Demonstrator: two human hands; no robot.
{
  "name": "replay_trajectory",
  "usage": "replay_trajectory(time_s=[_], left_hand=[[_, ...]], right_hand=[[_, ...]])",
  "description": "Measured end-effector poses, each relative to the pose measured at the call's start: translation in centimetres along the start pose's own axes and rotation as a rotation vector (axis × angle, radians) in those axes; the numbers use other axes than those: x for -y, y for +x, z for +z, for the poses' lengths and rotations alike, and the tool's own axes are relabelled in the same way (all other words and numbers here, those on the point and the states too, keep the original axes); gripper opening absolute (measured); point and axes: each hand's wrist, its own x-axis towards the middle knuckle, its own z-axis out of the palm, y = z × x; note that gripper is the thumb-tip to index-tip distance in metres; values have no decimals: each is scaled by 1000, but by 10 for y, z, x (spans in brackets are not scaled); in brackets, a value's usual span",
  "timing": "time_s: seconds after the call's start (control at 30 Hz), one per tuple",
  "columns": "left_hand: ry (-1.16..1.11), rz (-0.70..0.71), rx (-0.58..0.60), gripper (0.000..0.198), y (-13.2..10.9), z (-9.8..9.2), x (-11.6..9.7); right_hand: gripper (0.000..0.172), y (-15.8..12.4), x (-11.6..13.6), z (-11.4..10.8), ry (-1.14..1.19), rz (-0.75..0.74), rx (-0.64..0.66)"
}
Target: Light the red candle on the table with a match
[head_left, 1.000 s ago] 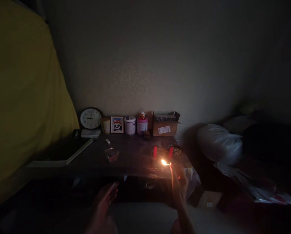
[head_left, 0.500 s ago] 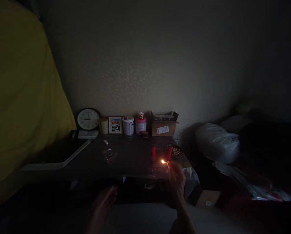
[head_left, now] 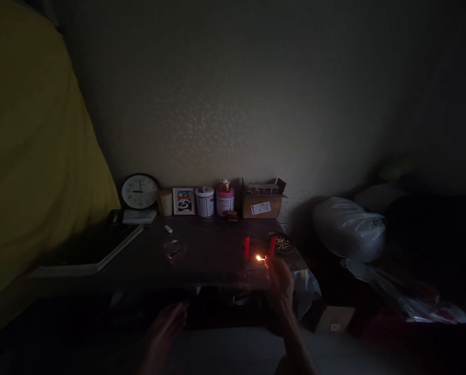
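My right hand point(head_left: 280, 281) is closed in a pinch on a burning match point(head_left: 261, 259), its flame pointing left. The flame is low between two upright red candles, the left candle point(head_left: 246, 248) and the right candle point(head_left: 272, 246); neither shows a flame. Behind the right candle, a round dish point(head_left: 291, 248) holds several loose matchsticks. Dim light and blur obscure my left hand point(head_left: 166, 325), held below the table's front edge with its fingers curled. Whatever it grips is too dark to make out.
Along the wall stand a clock point(head_left: 139, 191), a framed panda picture point(head_left: 184, 201), a white tub point(head_left: 205, 202), a pink tub point(head_left: 225, 203) and a cardboard box point(head_left: 261, 208). A small clear packet point(head_left: 174, 253) lies on the dark table point(head_left: 209, 250). White plastic bags point(head_left: 348, 229) are at right.
My right hand has moved slightly left with the lit match, bringing the flame a little further between the candles. My left hand stays nearly where it was.
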Motion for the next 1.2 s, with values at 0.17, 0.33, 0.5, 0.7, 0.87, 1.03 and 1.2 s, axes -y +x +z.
replay_trajectory(time_s=[0.17,0.33,0.5,0.7,0.87,1.03,1.2], left_hand=[[0,-3,-39,27,4,1,3],[-8,-34,-74,31,9,-2,9],[-21,-48,-85,30,5,2,4],[-29,-78,-103,24,2,6,0],[-29,-96,-102,15,9,2,4],[-18,-122,-55,26,3,9,-7],[-36,-128,-19,28,-1,7,-10]], right_hand=[[31,6,1,4,21,32,5],[26,13,-3,8,54,44,15],[22,21,-1,13,72,61,6],[24,32,5,20,75,97,-17],[28,42,-2,31,78,122,-31],[29,48,-8,41,77,128,-25],[30,50,-6,48,79,140,-3]])
